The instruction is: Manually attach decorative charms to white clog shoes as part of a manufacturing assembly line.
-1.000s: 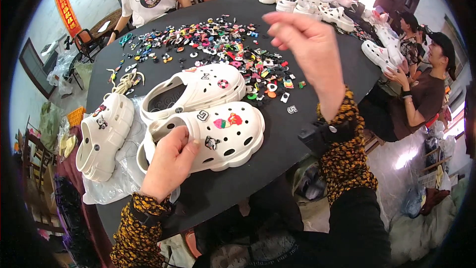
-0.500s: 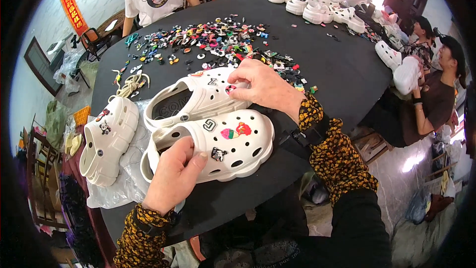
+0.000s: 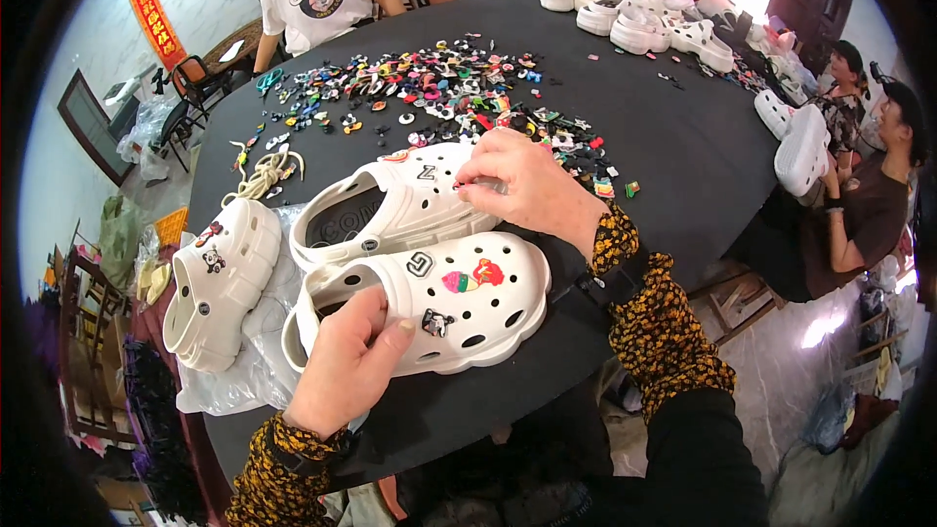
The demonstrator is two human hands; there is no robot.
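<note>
A white clog (image 3: 508, 304) lies nearest me, toe to the right, with letter, cupcake, red and black-and-white charms on its upper. My left hand (image 3: 353, 363) is closed on its near side, thumb outside and fingers inside the foot opening. Just beyond it is a second white clog (image 3: 395, 197) with a letter charm and a reddish charm. Over that clog's toe, my right hand (image 3: 537, 185) pinches a small charm (image 3: 458, 186), mostly hidden with a bit of pink showing. Another white clog (image 3: 226, 278) with panda-like charms stands to the left on clear plastic.
Many colourful shoe charms (image 3: 420, 78) are spread across the black table (image 3: 664, 137) beyond the clogs. A beige cord (image 3: 262, 176) lies at the left. More white clogs (image 3: 639, 27) sit far right, and people are around the table.
The view has shifted slightly, so everything sits a little lower and to the right. My right fingers now cover more of the charm at the far clog's toe. My left hand keeps its grip.
</note>
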